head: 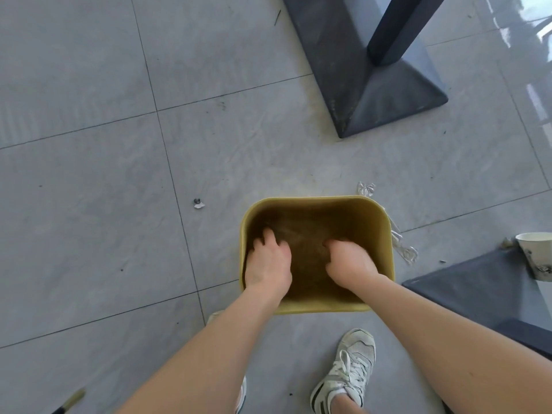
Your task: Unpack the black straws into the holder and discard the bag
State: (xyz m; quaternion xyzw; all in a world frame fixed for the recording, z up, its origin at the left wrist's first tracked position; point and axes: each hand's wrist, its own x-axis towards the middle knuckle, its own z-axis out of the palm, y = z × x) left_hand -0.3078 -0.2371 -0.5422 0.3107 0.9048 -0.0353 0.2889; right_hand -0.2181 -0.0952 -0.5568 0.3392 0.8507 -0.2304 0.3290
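Note:
A yellow waste bin [383, 234] stands on the grey tiled floor in front of my feet. Both my hands reach down inside it. My left hand [268, 264] is at the bin's left side, fingers apart and bent downward. My right hand [349, 261] is at the right side, with its fingers curled down out of sight. Between the hands a faint shiny film, probably the clear bag [301, 234], lies against the dark inside of the bin. I cannot tell whether either hand grips it. No black straws or holder are in view.
A dark table base with its post [373, 85] stands beyond the bin, and another base [478, 291] is at the right. A paper cup [534, 255] sits on that one. Clear plastic scraps [403, 249] lie beside the bin. My white sneaker [346, 375] is below.

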